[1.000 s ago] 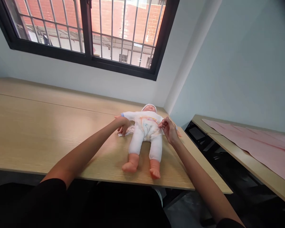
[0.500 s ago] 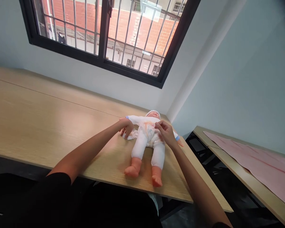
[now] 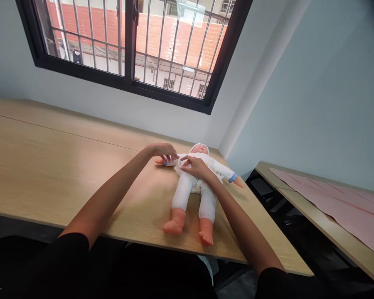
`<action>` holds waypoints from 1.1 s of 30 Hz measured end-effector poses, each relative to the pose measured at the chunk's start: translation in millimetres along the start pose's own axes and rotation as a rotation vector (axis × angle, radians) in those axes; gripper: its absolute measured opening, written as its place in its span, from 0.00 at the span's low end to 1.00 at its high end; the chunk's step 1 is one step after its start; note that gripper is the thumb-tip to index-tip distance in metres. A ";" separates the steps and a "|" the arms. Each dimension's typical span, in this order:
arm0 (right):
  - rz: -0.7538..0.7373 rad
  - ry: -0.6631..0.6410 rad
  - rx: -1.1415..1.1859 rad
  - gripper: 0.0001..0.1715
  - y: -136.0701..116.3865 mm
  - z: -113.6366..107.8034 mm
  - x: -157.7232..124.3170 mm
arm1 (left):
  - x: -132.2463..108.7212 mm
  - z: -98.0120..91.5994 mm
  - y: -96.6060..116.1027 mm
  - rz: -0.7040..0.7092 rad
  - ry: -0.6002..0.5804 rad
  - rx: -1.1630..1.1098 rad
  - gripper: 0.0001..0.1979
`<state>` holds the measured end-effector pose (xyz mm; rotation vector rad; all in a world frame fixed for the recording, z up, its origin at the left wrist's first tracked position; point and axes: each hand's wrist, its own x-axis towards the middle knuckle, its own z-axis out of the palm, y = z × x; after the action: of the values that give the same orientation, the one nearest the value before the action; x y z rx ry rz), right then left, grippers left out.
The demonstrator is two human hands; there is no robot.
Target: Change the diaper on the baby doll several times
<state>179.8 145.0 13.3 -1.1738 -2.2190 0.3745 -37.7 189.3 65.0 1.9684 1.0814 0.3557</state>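
Left hand [image 3: 163, 151] lies at the doll's shoulder, its fingers gently curled and their tips on the white garment [image 3: 181, 165] beside the doll's upper arm. Whether they are pinching the fabric or only touching it cannot be told from this view. Right hand [image 3: 197, 167] is just beside it, half open and laid across the doll's chest, with its fingers pointing toward the left hand. Its fingertips touch the garment, but any grip on the cloth is hidden.

One baby doll [image 3: 191, 195] lies on its back directly beneath both hands, with its head just beyond them and its legs stretching toward the person. It wears one white cap [image 3: 200, 148]. Two bare feet [image 3: 173, 226] rest on the table nearest the person, and two blue cuffs [image 3: 232, 178] show at the ends of the sleeves, one on each side of the hands.

The doll lies on a light wooden table [image 3: 56, 174], with a seam running across it well to the left of the hands. Farther right, past the table's edge, stands a second table [image 3: 330, 231] with one pink sheet [image 3: 339, 205] spread on it. Beyond the hands, one barred window [image 3: 127, 54] looks out on a brick building [image 3: 177, 37].
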 end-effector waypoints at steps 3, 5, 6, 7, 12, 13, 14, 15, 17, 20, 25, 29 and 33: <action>-0.019 0.037 0.052 0.23 1.0 2.5 1.0 | 4.3 20.4 10.2 0.069 0.052 -0.149 0.14; -0.025 0.055 0.108 0.27 1.3 0.7 0.2 | 11.1 36.4 14.3 0.122 0.084 -0.227 0.14; -0.018 0.053 0.148 0.31 1.4 -1.1 -0.9 | 14.8 44.0 15.6 0.145 0.101 -0.267 0.13; -0.005 0.048 0.203 0.35 1.6 -3.4 -2.4 | 18.4 51.1 16.4 0.167 0.119 -0.298 0.13; 0.074 0.047 0.590 0.50 9.4 -15.2 -10.3 | 29.5 72.5 17.5 0.249 0.224 -0.233 0.17; 0.081 0.079 0.650 0.48 12.5 -16.6 -10.8 | 30.3 74.1 17.4 0.248 0.243 -0.204 0.18; 0.088 0.113 0.698 0.45 15.8 -17.6 -10.8 | 30.6 75.0 17.3 0.245 0.263 -0.183 0.20; 0.094 0.146 0.739 0.42 18.8 -18.2 -10.6 | 30.5 75.5 17.4 0.243 0.275 -0.170 0.21; 0.106 0.185 0.798 0.37 23.6 -18.6 -9.7 | 29.1 75.5 17.7 0.237 0.284 -0.175 0.22; 0.121 0.206 0.801 0.32 26.4 -19.1 -9.3 | 26.0 74.0 17.3 0.201 0.275 -0.264 0.23; 0.177 0.241 0.847 0.32 28.3 -20.6 -9.7 | 27.5 67.1 5.4 0.255 0.174 -0.305 0.22; 0.174 0.285 0.873 0.30 32.1 -18.7 -7.5 | 35.9 59.8 -10.2 0.275 0.107 -0.357 0.25; 0.196 0.334 0.900 0.27 34.2 -15.8 -4.1 | 41.4 55.4 -18.1 0.249 0.040 -0.314 0.24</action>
<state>213.7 160.7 7.2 -0.8494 -1.3748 1.0366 9.0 197.4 11.5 1.8185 0.7519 0.6604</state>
